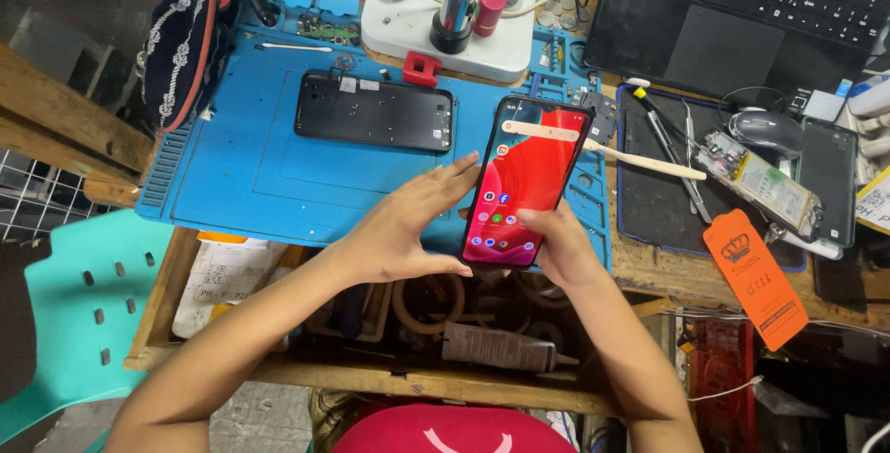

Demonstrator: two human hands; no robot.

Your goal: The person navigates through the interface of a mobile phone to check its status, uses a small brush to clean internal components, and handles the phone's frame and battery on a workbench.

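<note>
A smartphone (pixel 524 179) with a lit red home screen is held upright over the front edge of the blue work mat (pixel 250 175). My right hand (pixel 561 249) grips its lower right side, thumb resting on the screen near the bottom. My left hand (pixel 408 226) cups the phone's left edge and bottom, fingers stretched along the side. A black phone back cover (pixel 374 112) lies flat on the mat, beyond my left hand.
A microscope base (pixel 445 31) stands at the mat's far edge, a laptop (pixel 751 12) at the back right. On a dark mat (pixel 649 207) to the right lie tweezers, a mouse (pixel 765 128), a phone board and an orange tag (pixel 756 277). An open drawer (pixel 371 374) with tubes sits below; a teal chair (pixel 69 309) stands left.
</note>
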